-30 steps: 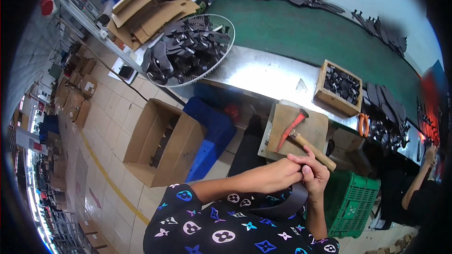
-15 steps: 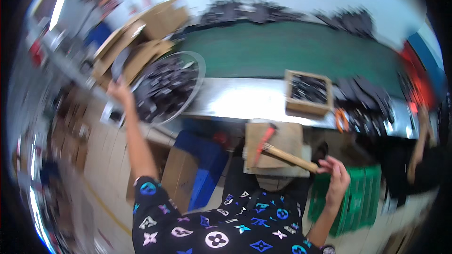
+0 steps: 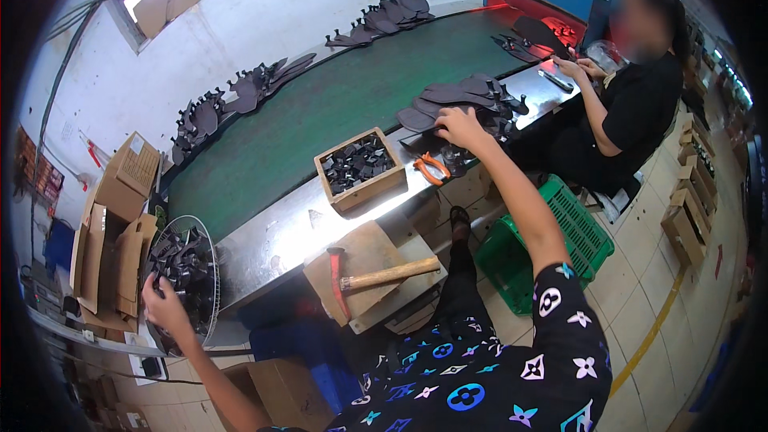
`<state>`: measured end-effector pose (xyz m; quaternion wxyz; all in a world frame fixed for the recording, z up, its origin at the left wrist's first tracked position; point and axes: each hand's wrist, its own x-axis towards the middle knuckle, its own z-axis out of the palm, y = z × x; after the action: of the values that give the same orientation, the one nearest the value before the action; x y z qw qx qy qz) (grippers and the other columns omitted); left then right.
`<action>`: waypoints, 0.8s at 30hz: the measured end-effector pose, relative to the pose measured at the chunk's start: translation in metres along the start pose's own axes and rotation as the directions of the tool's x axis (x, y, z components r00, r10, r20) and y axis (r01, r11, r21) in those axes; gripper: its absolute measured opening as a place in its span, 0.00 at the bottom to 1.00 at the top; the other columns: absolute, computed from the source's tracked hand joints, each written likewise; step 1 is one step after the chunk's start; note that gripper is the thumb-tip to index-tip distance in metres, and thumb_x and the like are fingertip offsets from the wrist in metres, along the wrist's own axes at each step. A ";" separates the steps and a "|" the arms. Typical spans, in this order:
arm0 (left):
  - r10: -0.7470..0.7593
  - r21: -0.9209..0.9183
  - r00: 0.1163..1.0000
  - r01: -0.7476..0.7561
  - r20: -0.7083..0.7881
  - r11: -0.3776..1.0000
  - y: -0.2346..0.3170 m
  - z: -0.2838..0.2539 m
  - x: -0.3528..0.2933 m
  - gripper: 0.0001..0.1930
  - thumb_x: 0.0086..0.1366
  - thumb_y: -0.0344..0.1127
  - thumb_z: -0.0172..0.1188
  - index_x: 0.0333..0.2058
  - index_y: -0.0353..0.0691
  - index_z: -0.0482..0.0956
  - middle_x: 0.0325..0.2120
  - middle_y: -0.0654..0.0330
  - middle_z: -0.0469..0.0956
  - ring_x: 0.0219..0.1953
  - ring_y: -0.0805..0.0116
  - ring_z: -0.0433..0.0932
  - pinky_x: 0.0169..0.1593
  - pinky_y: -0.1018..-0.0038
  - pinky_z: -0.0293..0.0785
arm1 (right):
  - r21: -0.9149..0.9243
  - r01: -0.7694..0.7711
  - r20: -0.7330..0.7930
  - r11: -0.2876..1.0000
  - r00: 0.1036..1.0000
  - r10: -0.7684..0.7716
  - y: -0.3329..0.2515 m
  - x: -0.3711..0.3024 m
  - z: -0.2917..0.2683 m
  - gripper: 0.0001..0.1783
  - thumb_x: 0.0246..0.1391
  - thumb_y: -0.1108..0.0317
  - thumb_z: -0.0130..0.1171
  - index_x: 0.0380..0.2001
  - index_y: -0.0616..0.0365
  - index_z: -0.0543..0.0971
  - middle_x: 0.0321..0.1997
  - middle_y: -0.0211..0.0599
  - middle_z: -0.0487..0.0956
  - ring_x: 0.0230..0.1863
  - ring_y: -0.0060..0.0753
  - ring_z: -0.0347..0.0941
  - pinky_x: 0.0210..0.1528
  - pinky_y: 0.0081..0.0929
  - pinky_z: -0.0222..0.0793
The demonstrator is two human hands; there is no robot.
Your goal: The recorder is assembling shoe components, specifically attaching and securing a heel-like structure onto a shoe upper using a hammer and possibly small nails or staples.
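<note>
My left hand [image 3: 164, 304] reaches out to the lower rim of a round wire basket [image 3: 210, 272] full of dark cut pieces; its fingers curl among them and I cannot tell whether they grip one. My right hand [image 3: 460, 124] stretches far to the right and lies with fingers spread on a pile of dark shoe pieces [image 3: 468, 94] on the metal table [image 3: 272, 240]. A hammer [image 3: 376, 276] with a red head and wooden handle lies free on a wooden block [image 3: 364, 248] in front of me.
A wooden box of small dark parts [image 3: 360, 164] and orange pliers [image 3: 432, 166] sit on the table beside a green conveyor belt [image 3: 320, 112]. A green crate [image 3: 564, 232] stands on the floor. Another person [image 3: 632, 88] works at the right. Cardboard boxes [image 3: 120, 216] stand left.
Both hands were together at the hammer handle. The left hand went out to the wire basket, the right laid the hammer on the block and reached to the pile of pieces.
</note>
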<state>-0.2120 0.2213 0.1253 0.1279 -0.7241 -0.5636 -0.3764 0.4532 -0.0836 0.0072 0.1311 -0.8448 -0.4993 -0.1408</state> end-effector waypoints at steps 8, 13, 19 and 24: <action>0.347 -0.609 0.927 -0.192 0.145 0.769 0.157 -0.046 -0.073 0.16 0.66 0.37 0.56 0.48 0.33 0.77 0.53 0.51 0.76 0.58 0.57 0.72 0.64 0.59 0.59 | -0.071 0.375 -0.593 0.924 0.729 -0.341 -0.118 0.024 -0.076 0.13 0.51 0.74 0.57 0.40 0.46 0.82 0.43 0.29 0.81 0.49 0.33 0.77 0.60 0.45 0.61; 0.606 -0.564 0.503 0.819 0.616 -0.107 0.212 -0.014 -0.110 0.36 0.71 0.59 0.47 0.64 0.34 0.62 0.55 0.48 0.72 0.57 0.58 0.72 0.60 0.63 0.68 | 0.033 0.903 -0.503 0.429 0.386 -0.774 -0.255 -0.074 -0.123 0.25 0.56 0.67 0.53 0.59 0.45 0.75 0.64 0.34 0.73 0.66 0.35 0.67 0.70 0.40 0.58; 0.431 -0.504 0.468 0.863 0.771 -0.036 0.229 0.003 -0.195 0.18 0.71 0.32 0.55 0.57 0.38 0.67 0.36 0.57 0.81 0.28 0.80 0.73 0.28 0.86 0.68 | 0.560 0.247 -0.305 0.791 0.949 -0.081 -0.278 -0.170 -0.052 0.37 0.49 0.78 0.58 0.65 0.53 0.66 0.69 0.47 0.63 0.69 0.49 0.60 0.68 0.45 0.60; 0.345 -0.626 0.598 0.779 0.723 -0.037 0.247 0.005 -0.274 0.17 0.73 0.32 0.52 0.57 0.35 0.66 0.35 0.64 0.75 0.40 0.79 0.73 0.44 0.82 0.72 | 0.580 0.336 -0.164 0.742 0.940 -0.298 -0.274 -0.173 -0.036 0.34 0.53 0.75 0.56 0.64 0.63 0.64 0.71 0.49 0.60 0.64 0.53 0.67 0.62 0.42 0.68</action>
<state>-0.0068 -0.0547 -0.0083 -0.7309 -0.5409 -0.2475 -0.3345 0.1280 -0.1079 -0.0007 0.3807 -0.6573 -0.6500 -0.0213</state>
